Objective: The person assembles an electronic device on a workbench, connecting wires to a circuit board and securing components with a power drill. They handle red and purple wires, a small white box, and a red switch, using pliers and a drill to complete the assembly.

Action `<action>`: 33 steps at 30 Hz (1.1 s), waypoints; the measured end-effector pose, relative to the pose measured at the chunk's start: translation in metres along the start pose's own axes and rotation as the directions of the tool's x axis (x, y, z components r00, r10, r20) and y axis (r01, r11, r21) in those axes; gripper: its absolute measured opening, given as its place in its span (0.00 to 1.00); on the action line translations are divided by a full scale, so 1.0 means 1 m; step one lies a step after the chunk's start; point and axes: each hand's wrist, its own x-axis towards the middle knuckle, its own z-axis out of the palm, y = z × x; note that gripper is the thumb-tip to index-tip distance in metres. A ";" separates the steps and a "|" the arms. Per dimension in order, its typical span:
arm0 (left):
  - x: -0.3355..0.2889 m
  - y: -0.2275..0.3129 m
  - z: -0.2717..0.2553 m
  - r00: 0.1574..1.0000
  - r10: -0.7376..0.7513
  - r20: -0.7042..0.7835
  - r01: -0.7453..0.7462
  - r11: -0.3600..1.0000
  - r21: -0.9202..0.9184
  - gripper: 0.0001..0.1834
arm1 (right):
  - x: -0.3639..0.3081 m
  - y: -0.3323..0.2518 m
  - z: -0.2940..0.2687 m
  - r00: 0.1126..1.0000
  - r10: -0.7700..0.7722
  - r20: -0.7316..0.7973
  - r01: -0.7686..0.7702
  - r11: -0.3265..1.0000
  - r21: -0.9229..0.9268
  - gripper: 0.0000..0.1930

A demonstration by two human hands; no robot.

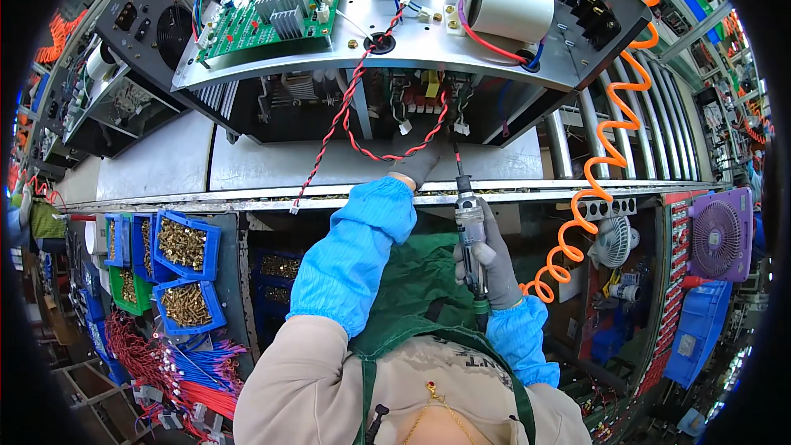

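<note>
My right hand (pixel 493 257), in a grey glove, is wrapped around a power screwdriver (pixel 470 221). Its long thin bit points away from me, into the lower bay of a metal equipment chassis (pixel 329 66). My left hand (pixel 418 163), in a dark glove, reaches to the front of that same bay, close to the bit's tip. Its fingers are hard to make out against the dark interior. Inside the bay sits a circuit board (pixel 424 103) with yellow and red parts and white plugs. A twisted red-black cable (pixel 350 99) hangs from a hole in the chassis top and loops over by my left hand.
On the chassis top are a green circuit board (pixel 276 4) and a white cylinder (pixel 515 4). A coiled orange hose (pixel 606 140) hangs at right over metal rollers (pixel 593 124). Blue bins (pixel 191 306) of brass fasteners and wire bundles (pixel 202 371) lie at left. Fans (pixel 715 235) stand at right.
</note>
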 end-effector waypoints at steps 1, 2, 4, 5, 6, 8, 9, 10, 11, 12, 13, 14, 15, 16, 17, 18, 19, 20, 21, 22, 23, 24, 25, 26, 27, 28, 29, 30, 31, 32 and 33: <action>-0.001 0.001 0.001 1.000 -0.001 0.007 0.001 1.000 -0.007 0.13 | 0.000 0.000 0.002 1.000 -0.001 -0.011 0.001 1.000 0.003 0.46; -0.001 0.001 0.001 1.000 0.002 0.009 -0.002 1.000 -0.008 0.13 | 0.001 0.001 0.005 1.000 -0.003 -0.022 0.003 1.000 0.005 0.47; -0.002 0.003 0.002 1.000 0.006 0.013 -0.006 1.000 -0.012 0.13 | 0.003 0.001 0.008 1.000 -0.009 -0.023 0.009 1.000 0.015 0.49; -0.001 0.003 0.002 1.000 0.009 0.014 -0.009 1.000 -0.013 0.13 | 0.004 0.001 0.008 1.000 -0.013 -0.014 0.013 1.000 0.023 0.49; -0.002 0.004 0.002 1.000 0.010 0.015 -0.010 1.000 -0.013 0.13 | 0.004 0.001 0.008 1.000 -0.017 -0.009 0.017 0.999 0.031 0.49; -0.002 0.006 0.003 1.000 0.013 0.020 -0.013 1.000 -0.016 0.13 | 0.005 0.003 0.009 1.000 -0.022 -0.019 0.023 0.999 0.047 0.49; -0.001 0.006 0.002 1.000 0.015 0.020 -0.015 1.000 -0.018 0.13 | 0.006 0.003 0.010 0.999 -0.023 -0.021 0.024 0.998 0.055 0.49; -0.001 0.006 0.001 1.000 0.018 0.022 -0.018 1.000 -0.016 0.13 | 0.007 0.004 0.009 0.999 -0.037 -0.004 0.038 0.997 0.072 0.48; -0.002 0.007 0.002 1.000 0.020 0.024 -0.019 1.000 -0.016 0.13 | 0.009 0.004 0.008 0.999 -0.052 0.013 0.051 0.995 0.090 0.47; -0.003 0.007 0.003 0.999 0.019 0.029 -0.019 1.000 -0.016 0.13 | 0.010 0.004 0.008 0.997 -0.066 0.030 0.062 0.992 0.110 0.46; -0.003 0.006 0.003 0.999 0.018 0.029 -0.017 1.000 -0.010 0.13 | 0.011 0.003 0.009 0.997 -0.069 0.026 0.066 0.993 0.099 0.46; -0.003 0.006 0.003 0.999 0.016 0.029 -0.015 1.000 -0.005 0.13 | 0.012 0.002 0.010 0.997 -0.073 0.021 0.070 0.994 0.089 0.47; -0.003 0.005 0.004 0.999 0.014 0.032 -0.014 1.000 -0.002 0.13 | 0.014 0.001 0.010 0.997 -0.079 0.015 0.078 0.994 0.077 0.47; -0.003 0.005 0.005 0.999 0.014 0.033 -0.014 1.000 0.002 0.13 | 0.015 0.000 0.012 0.997 -0.081 0.004 0.080 0.995 0.062 0.48; -0.002 0.005 0.006 0.999 0.014 0.030 -0.014 1.000 0.007 0.13 | 0.017 -0.002 0.013 0.997 -0.082 -0.008 0.083 0.995 0.047 0.48; -0.002 0.005 0.008 0.999 0.014 0.030 -0.015 1.000 0.010 0.13 | 0.018 -0.003 0.015 0.996 -0.083 -0.020 0.083 0.996 0.031 0.48; -0.001 0.004 0.009 0.999 0.013 0.030 -0.014 1.000 0.017 0.13 | 0.018 -0.002 0.013 0.996 -0.091 -0.006 0.091 0.995 0.046 0.48; 0.000 0.004 0.009 0.999 0.014 0.028 -0.015 1.000 0.023 0.13 | 0.020 0.000 0.011 0.995 -0.099 0.008 0.098 0.993 0.061 0.47; 0.001 0.004 0.010 0.999 0.016 0.029 -0.017 0.999 0.028 0.13 | 0.021 0.003 0.009 0.994 -0.108 0.021 0.106 0.991 0.077 0.47; 0.002 0.004 0.010 0.999 0.020 0.030 -0.021 0.999 0.030 0.13 | 0.021 0.006 0.009 0.994 -0.104 0.042 0.094 0.976 0.197 0.47; 0.003 0.004 0.011 0.999 0.022 0.030 -0.023 0.999 0.031 0.13 | 0.020 0.012 0.010 0.993 -0.102 0.064 0.077 0.946 0.314 0.46; 0.001 0.003 0.011 0.999 0.022 0.034 -0.023 0.999 0.032 0.14 | 0.019 0.017 0.013 0.991 -0.103 0.084 0.057 0.902 0.428 0.46; 0.002 0.003 0.009 0.999 0.024 0.036 -0.025 0.999 0.033 0.14 | 0.018 0.020 0.017 0.992 -0.085 0.091 0.031 0.876 0.481 0.44; 0.003 0.004 0.010 0.999 0.025 0.036 -0.026 0.999 0.033 0.14 | 0.016 0.019 0.022 0.998 -0.062 0.018 0.050 0.922 0.385 0.44; 0.004 0.004 0.009 0.999 0.026 0.034 -0.027 0.999 0.032 0.14 | 0.014 0.009 0.036 0.997 -0.050 -0.053 0.063 0.957 0.284 0.43; 0.004 0.003 0.008 0.999 0.025 0.035 -0.026 0.999 0.032 0.14 | 0.013 0.003 0.045 0.991 -0.045 -0.124 0.067 0.982 0.179 0.43; 0.004 0.002 0.008 0.999 0.023 0.037 -0.024 0.999 0.035 0.14 | 0.017 0.008 0.046 0.979 -0.071 -0.190 0.069 0.997 -0.020 0.43; 0.004 0.002 0.006 0.999 0.022 0.034 -0.023 0.999 0.036 0.14 | 0.022 0.013 0.043 0.976 -0.095 -0.197 0.085 0.995 -0.058 0.43; 0.003 0.002 0.005 0.999 0.021 0.033 -0.022 0.999 0.033 0.14 | 0.026 0.019 0.039 0.972 -0.119 -0.203 0.101 0.990 -0.095 0.43; 0.003 0.003 0.004 0.999 0.021 0.034 -0.022 0.999 0.034 0.14 | 0.028 0.020 0.036 0.968 -0.143 -0.208 0.117 0.984 -0.133 0.42; 0.001 0.002 0.003 0.999 0.020 0.037 -0.021 0.999 0.036 0.14 | 0.023 0.017 0.033 0.987 -0.080 -0.141 0.093 0.992 0.082 0.38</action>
